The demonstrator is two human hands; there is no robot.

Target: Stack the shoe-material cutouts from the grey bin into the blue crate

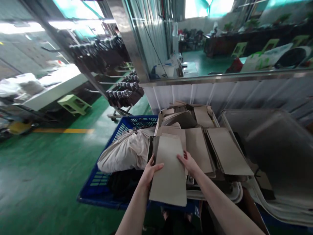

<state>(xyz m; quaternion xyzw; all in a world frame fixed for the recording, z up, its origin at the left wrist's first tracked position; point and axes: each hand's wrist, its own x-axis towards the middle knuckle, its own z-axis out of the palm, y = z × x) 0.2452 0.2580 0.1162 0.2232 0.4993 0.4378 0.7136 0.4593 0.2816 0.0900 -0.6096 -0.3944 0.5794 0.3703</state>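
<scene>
The left hand (149,172) and right hand (190,163) grip card pieces (170,173) by the sides, with other piles (227,151) lying to their right.

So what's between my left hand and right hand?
A pale card lies between the left hand and the right hand, both thumbs on it, in the head view.

I get strong glare from the windows (209,8) along the top and the tube lights (80,25) at upper left; the lower centre sits dimmer, with dark shadow inside the blue crate (91,189). The left edge looks smeared and stretched.
</scene>
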